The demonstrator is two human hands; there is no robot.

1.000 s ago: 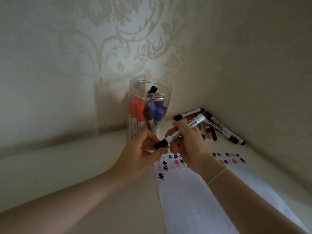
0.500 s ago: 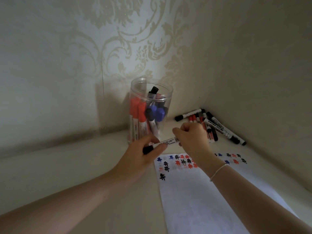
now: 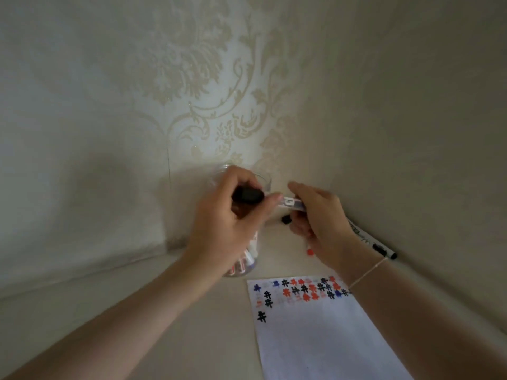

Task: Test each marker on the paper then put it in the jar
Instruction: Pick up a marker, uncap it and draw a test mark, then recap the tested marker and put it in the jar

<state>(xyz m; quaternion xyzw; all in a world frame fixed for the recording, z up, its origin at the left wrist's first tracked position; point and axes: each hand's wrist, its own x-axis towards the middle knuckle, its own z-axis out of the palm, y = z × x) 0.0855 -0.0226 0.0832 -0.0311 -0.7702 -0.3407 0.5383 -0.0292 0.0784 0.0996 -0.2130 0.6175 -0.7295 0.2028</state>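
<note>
Between the two hands, raised in front of the jar, sits a white-barrelled marker (image 3: 292, 202) lying roughly level. Its black cap (image 3: 248, 195) is gripped in the curled fingers and thumb of the left hand (image 3: 233, 215). The barrel's other end runs into the right hand (image 3: 318, 218), whose lower fingers curl round it while the index finger reaches out straight above; the print on the barrel is blurred and cannot be read. Whether the cap is seated on the barrel or just parted from it cannot be told.

Directly behind the left hand stands the clear jar (image 3: 263, 178), mostly hidden; only part of its rim and its lower wall show, with red and blue markers inside at the base.

Below the hands, a white sheet of paper (image 3: 323, 338) lies flat on the pale surface (image 3: 137, 311). Its top edge carries rows of small test marks (image 3: 307, 290) in black, red and blue, with a short column of black marks down the left side.

Against the right wall, behind the right wrist, a loose black marker (image 3: 381, 246) lies on the surface; further markers there are largely covered by the hand. A thin bracelet (image 3: 367, 272) circles the right wrist. Patterned wallpaper (image 3: 205, 91) covers the corner behind.
</note>
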